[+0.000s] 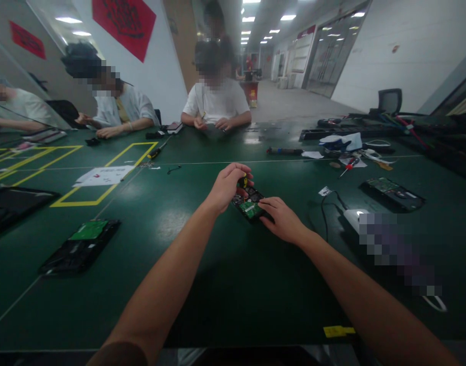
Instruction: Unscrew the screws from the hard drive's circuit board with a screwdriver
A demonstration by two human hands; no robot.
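Note:
My left hand [231, 185] is closed around the black-and-yellow handle of a screwdriver [243, 181], held over the far left part of an opened black device [252, 207]. A green circuit board and thin wires show inside the device, which lies on the green table. The tip of the screwdriver is hidden by my hand and the device. From the right, my right hand [281, 217] grips the device's edge, fingers over its rim.
Similar opened devices lie at left [80, 246] and right [392, 193]. A blurred-out pale object [393, 249] with a black cable is right of my arm. Another screwdriver [153, 151], a paper sheet [103, 176] and a red-handled screwdriver [352, 163] lie farther off. Several people sit opposite.

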